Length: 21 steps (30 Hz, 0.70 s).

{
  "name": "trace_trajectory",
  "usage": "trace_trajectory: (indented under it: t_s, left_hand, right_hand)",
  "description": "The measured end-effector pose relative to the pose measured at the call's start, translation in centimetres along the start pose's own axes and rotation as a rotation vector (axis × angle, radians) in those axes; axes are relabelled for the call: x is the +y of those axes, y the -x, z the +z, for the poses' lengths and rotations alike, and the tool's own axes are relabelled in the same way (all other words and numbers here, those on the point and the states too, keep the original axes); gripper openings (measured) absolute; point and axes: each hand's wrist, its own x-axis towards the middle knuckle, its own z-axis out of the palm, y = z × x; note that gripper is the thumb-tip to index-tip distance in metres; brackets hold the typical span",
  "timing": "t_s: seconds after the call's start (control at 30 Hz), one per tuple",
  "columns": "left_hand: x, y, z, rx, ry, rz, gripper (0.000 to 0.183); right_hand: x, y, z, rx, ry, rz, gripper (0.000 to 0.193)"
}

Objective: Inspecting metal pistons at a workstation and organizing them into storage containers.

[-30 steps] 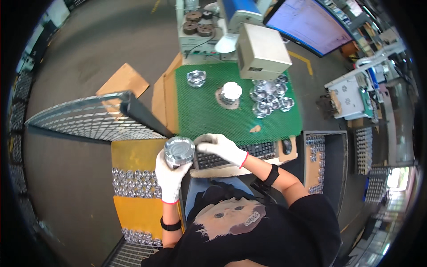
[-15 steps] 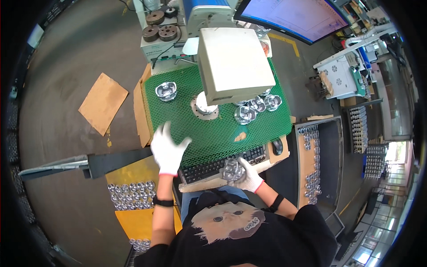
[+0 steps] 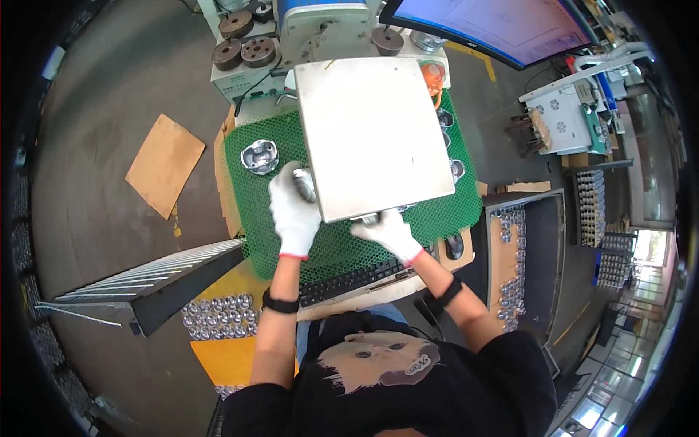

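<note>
Both my hands wear white knit gloves. My left hand is closed around a silver metal piston at the left side of the pale boxy machine head. At the head's near edge, my right hand grips another silver piston, which shows only in part. The machine head hides the round fixture beneath it and some fingertips. A single piston stands on the green mesh mat, left of my left hand. More pistons peek out along the head's right side.
A black keyboard and a mouse lie at the mat's near edge. The monitor overhangs the far right. Rows of pistons stand on a yellow board at left; a grey bin with more is at right.
My left hand, open and bare of any part before, has moved forward and right onto a piston. My right hand has carried its piston forward from the keyboard to the machine head. The view has shifted.
</note>
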Motion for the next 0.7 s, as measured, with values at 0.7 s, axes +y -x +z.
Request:
trace_trajectory:
  t_s: [0.7]
  left_hand:
    - [-5.3,24.7,-14.5,0.05,0.507,-0.779,0.088]
  right_hand:
    - [1.7,-10.6,6.5,-0.397,-1.2,0.182,0.02]
